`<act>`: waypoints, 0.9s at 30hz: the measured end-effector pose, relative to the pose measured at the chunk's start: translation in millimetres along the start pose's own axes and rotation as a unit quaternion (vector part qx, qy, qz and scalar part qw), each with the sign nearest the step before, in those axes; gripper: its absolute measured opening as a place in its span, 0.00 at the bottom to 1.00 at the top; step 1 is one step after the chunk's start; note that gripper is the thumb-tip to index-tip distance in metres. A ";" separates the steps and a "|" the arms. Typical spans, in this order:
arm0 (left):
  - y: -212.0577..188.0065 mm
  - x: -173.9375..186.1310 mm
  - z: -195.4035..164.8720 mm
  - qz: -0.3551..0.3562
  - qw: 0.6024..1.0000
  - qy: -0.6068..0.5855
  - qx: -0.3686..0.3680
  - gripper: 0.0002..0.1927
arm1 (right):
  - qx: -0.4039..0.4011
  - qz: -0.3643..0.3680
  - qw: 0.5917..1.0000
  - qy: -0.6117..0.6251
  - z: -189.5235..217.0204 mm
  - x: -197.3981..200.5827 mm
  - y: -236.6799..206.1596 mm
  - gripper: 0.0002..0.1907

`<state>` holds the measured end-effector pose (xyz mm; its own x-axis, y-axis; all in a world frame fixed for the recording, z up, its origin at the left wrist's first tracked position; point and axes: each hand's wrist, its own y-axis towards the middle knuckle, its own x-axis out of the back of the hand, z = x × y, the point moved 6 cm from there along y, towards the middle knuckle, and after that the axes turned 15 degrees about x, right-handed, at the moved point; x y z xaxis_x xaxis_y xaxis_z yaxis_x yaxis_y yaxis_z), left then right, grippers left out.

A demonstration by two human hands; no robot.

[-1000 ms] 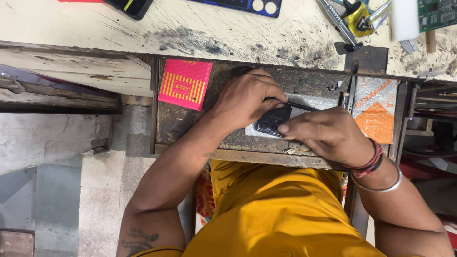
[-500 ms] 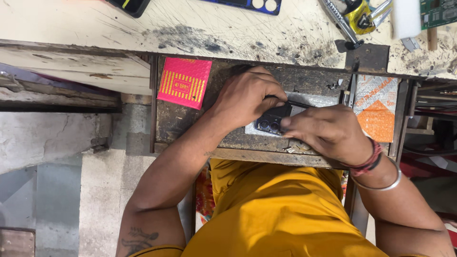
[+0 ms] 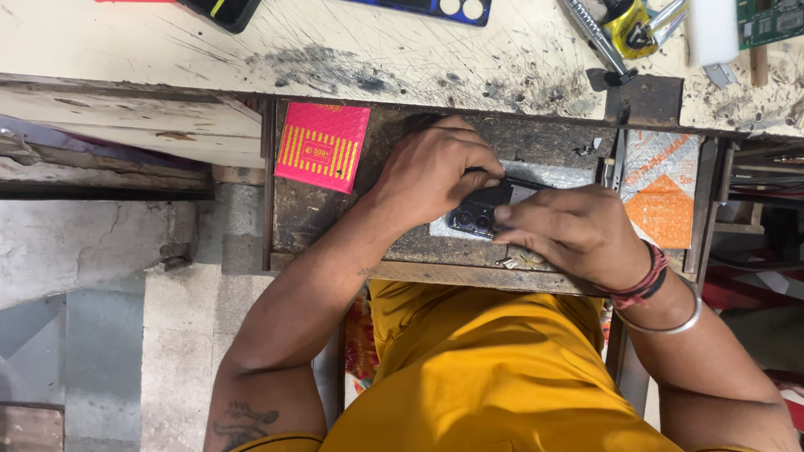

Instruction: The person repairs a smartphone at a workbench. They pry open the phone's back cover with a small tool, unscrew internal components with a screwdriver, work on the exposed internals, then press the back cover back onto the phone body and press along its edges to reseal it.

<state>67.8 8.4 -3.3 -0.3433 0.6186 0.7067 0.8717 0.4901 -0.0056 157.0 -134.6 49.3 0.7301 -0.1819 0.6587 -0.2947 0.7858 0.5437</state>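
A dark phone (image 3: 477, 213) with round camera lenses lies back-up on a silvery bubble pouch (image 3: 544, 174) in a worn wooden drawer (image 3: 327, 219). My left hand (image 3: 435, 167) curls over the phone's upper end, fingertips pinching its edge. My right hand (image 3: 574, 230) grips the lower right side of the phone, fingers pressed on it. Most of the phone is hidden under both hands.
A pink padded envelope (image 3: 322, 146) lies at the drawer's left. An orange and white pouch (image 3: 662, 188) sits at the right. On the scratched bench top (image 3: 352, 50) are a screwdriver (image 3: 595, 38), a yellow tape reel (image 3: 628, 25) and a green circuit board (image 3: 766, 21).
Both hands stay on the phone; my right hand has shifted slightly, and the lenses show a little more.
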 end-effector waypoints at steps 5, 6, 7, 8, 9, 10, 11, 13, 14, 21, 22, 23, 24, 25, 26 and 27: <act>0.3 -2.4 -1.1 -0.008 1.000 0.003 0.000 0.05 | -0.034 -0.036 0.998 0.044 -8.5 1.9 -8.8 0.26; 0.5 -1.4 -1.9 -0.014 1.000 0.007 -0.001 0.05 | -0.047 -0.053 0.995 0.065 -11.8 1.5 -11.7 0.27; 0.5 -0.7 -2.1 -0.013 1.000 0.003 0.003 0.05 | -0.047 -0.111 0.990 0.076 -14.5 5.9 -15.2 0.27; 0.0 0.0 -2.5 -0.012 1.000 -0.002 0.009 0.05 | -0.046 -0.169 0.980 0.090 -16.7 10.1 -19.6 0.28; -0.6 0.5 -3.2 -0.010 1.000 -0.006 0.016 0.05 | -0.046 -0.226 0.968 0.103 -18.8 14.7 -25.3 0.29; -2.3 3.9 -3.8 -0.019 0.999 -0.025 0.014 0.06 | -0.077 -0.243 0.963 0.090 -23.2 16.1 -30.4 0.28; -3.5 7.3 -4.7 -0.029 0.999 -0.043 0.011 0.07 | -0.107 -0.261 0.957 0.075 -27.4 19.3 -36.0 0.28; -4.2 10.7 -7.8 -0.041 0.997 -0.059 0.006 0.08 | -0.133 -0.284 0.948 0.059 -32.3 23.0 -42.8 0.28; -4.6 11.7 -8.8 -0.043 0.997 -0.059 0.006 0.07 | -0.130 -0.289 0.947 0.058 -33.9 23.3 -43.2 0.27; -5.2 13.8 -10.2 -0.042 0.995 -0.090 0.002 0.10 | -0.103 -0.305 0.945 0.066 -33.8 13.9 -37.8 0.27; -4.9 13.8 -9.0 -0.039 0.996 -0.086 0.006 0.10 | -0.100 -0.305 0.945 0.065 -32.9 13.2 -36.6 0.27; -4.6 13.3 -8.2 -0.036 0.996 -0.083 0.011 0.10 | -0.096 -0.306 0.945 0.065 -32.4 12.0 -35.5 0.27; -4.4 12.6 -7.6 -0.033 0.996 -0.079 0.016 0.10 | -0.091 -0.305 0.946 0.059 -31.2 12.1 -34.4 0.27; -4.2 12.2 -7.2 -0.032 0.995 -0.087 0.022 0.10 | -0.087 -0.303 0.948 0.052 -30.3 12.1 -33.6 0.27; -4.3 12.6 -6.2 -0.031 0.995 -0.094 0.028 0.10 | -0.080 -0.299 0.950 0.040 -29.4 12.3 -32.0 0.27; -4.1 12.7 -5.5 -0.030 0.994 -0.101 0.034 0.10 | -0.077 -0.296 0.952 0.032 -28.7 12.5 -31.1 0.27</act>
<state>61.9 10.8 9.6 -0.4634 0.6940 0.5510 0.8242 0.5660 -0.0198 193.0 -144.3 25.7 0.7774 -0.5870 0.2258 0.2697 0.6354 0.7235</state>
